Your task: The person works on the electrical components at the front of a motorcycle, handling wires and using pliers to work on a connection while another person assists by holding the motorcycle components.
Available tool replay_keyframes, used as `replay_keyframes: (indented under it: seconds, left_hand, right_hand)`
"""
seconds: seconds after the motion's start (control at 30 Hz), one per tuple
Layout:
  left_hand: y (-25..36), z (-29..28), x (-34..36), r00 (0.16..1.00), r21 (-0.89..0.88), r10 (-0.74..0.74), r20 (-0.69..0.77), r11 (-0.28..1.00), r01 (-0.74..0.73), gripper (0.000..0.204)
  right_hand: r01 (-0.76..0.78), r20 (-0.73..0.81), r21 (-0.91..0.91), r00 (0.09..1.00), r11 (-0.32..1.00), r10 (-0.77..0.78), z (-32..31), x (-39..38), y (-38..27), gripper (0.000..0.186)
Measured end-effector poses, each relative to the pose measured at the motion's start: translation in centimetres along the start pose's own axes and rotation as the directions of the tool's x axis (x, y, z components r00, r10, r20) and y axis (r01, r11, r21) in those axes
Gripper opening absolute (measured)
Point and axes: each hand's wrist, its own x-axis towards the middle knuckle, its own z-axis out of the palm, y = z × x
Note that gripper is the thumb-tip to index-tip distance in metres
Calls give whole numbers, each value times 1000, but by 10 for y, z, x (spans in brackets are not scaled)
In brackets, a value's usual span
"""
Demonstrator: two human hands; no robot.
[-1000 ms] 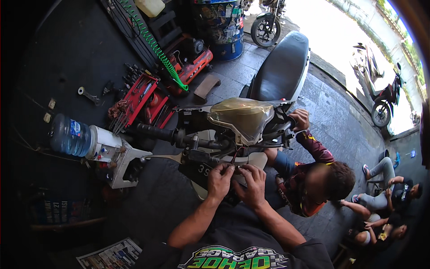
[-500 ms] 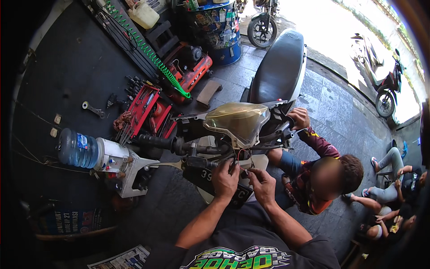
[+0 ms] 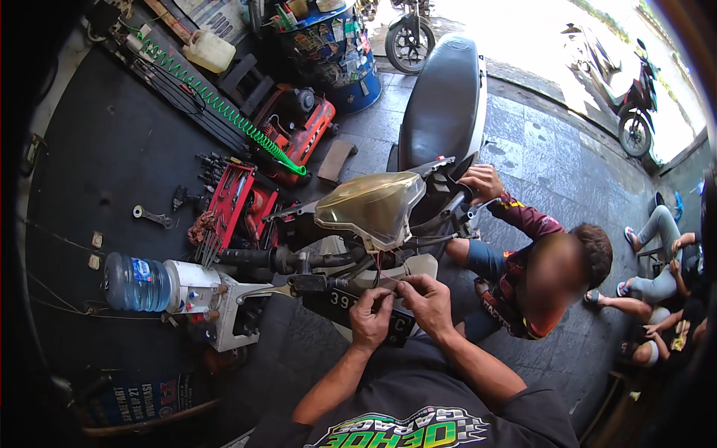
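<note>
My left hand (image 3: 371, 316) is closed in a pinch over the dark number plate (image 3: 337, 301) at the motorcycle's front. Right beside it, nearly touching, my right hand (image 3: 426, 303) pinches too. Thin wires (image 3: 379, 263) hang from under the yellowed headlight unit (image 3: 371, 207) and run down to my fingertips, whose ends hide the wire tips. The headlight sits loose-looking among the bars, with the long black seat (image 3: 442, 104) behind it. At the right, another person's hand (image 3: 482, 181) grips the handlebar area.
A person in a maroon sleeve (image 3: 534, 220) crouches close at right. On the left are a red tool tray (image 3: 233, 196), a water dispenser with a blue bottle (image 3: 137, 281), a wrench-like metal rod (image 3: 151, 216) and a red compressor (image 3: 308, 138). More people sit at far right.
My hands have come closer together and slightly lower, away from the headlight, with the wires between them. The whole scene has shifted leftward in view. The other person's hand stays on the handlebar area.
</note>
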Motion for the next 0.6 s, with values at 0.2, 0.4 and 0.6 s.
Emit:
replay_keyframes:
  seconds: [0.2,0.4,0.6]
  left_hand:
    - [0,-7,-2,971,-158,-227,76,959,236,18]
    - [4,-12,3,932,-179,-325,163,919,351,18]
    - [4,-11,8,921,-240,-346,180,892,383,14]
  right_hand:
    - [-54,209,128,978,990,26,-4,-1,2,23]
    - [-81,266,116,963,990,48,-12,0,11,25]
    - [-94,294,188,955,978,35,-12,-1,8,24]
